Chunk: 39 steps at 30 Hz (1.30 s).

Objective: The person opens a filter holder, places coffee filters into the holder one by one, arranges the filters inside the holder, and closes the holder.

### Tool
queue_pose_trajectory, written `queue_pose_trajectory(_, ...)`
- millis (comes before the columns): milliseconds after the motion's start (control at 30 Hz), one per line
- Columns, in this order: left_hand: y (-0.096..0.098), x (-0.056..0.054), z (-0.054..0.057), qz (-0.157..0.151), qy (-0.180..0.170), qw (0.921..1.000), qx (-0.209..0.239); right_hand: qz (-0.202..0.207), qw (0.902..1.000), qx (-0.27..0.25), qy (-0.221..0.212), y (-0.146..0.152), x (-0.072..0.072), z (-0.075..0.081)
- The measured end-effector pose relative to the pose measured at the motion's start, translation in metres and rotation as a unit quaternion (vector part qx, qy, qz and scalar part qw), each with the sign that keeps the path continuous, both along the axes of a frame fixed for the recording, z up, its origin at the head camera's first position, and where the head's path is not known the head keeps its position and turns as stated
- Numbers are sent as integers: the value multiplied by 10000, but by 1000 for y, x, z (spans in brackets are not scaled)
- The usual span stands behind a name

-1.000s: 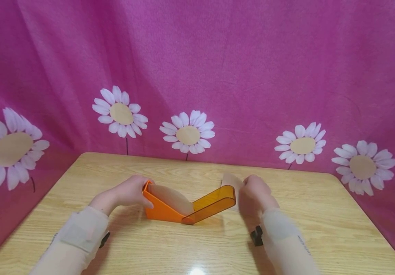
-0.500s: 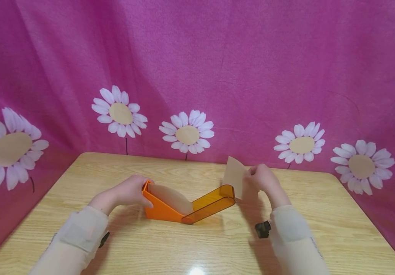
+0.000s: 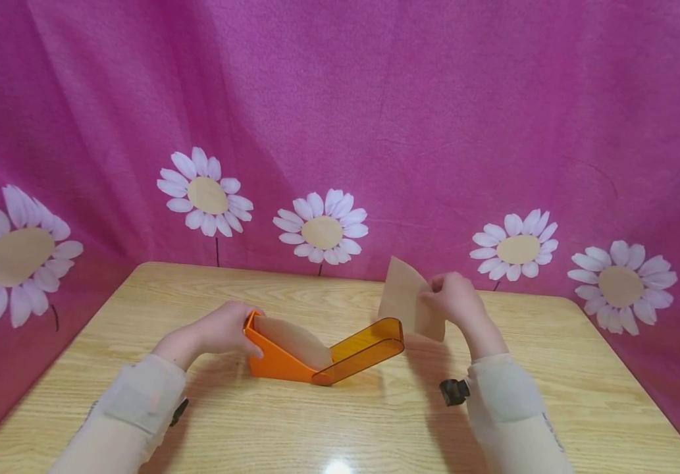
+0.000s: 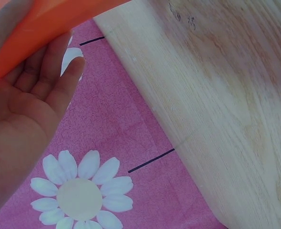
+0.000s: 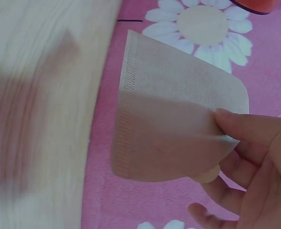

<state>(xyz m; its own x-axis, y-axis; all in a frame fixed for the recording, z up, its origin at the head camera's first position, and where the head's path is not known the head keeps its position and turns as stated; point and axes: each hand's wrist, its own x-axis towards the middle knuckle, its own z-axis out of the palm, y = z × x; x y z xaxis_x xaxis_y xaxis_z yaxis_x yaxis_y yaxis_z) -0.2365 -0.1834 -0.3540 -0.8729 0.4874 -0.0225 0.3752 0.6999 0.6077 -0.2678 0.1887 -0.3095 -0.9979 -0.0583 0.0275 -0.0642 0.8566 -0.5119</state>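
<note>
An orange coffee filter holder (image 3: pixel 283 364) stands on the table, its see-through amber lid (image 3: pixel 366 349) swung out to the right. Brown paper filters (image 3: pixel 295 340) lie inside it. My left hand (image 3: pixel 224 332) grips the holder's left end; in the left wrist view the thumb and fingers lie along the orange wall (image 4: pixel 50 28). To the right, my right hand (image 3: pixel 461 303) pinches a brown paper coffee filter (image 5: pixel 178 109) between thumb and fingers. That filter is held up above the table, behind the lid's raised end, with its crimped seam showing in the right wrist view.
The wooden table (image 3: pixel 292 428) has its far edge against a magenta cloth (image 3: pixel 411 118) printed with white daisies. Cloth also hangs at the left and right sides. A small black camera (image 3: pixel 454 392) sits at the right wrist.
My right hand has lifted away from the lid, up and to the right, bringing the paper filter into fuller view. My left hand and the holder have stayed in place.
</note>
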Motion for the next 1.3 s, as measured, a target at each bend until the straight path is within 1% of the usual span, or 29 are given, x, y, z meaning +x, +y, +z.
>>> queue_pose_trajectory(200, 0, 0, 0, 5, 53, 10000, 1, 23, 9998, -1, 176, -2, 3, 6)
queue_pose_trajectory(633, 0, 2, 2, -85, 79, 9999, 67, 119, 9994, -119, 316, -9, 11, 20)
queue_pose_trajectory(833, 1, 2, 3, -58, 9, 9999, 104, 108, 9994, -99, 321, -11, 13, 23)
queue_pose_trajectory(1067, 1, 1, 1, 31, -49, 10000, -4, 161, 9988, -74, 451, -15, 17, 26)
queue_pose_trajectory(1300, 1, 1, 1, 20, -47, 10000, 33, 203, 9984, -25, 525, -20, 21, 29)
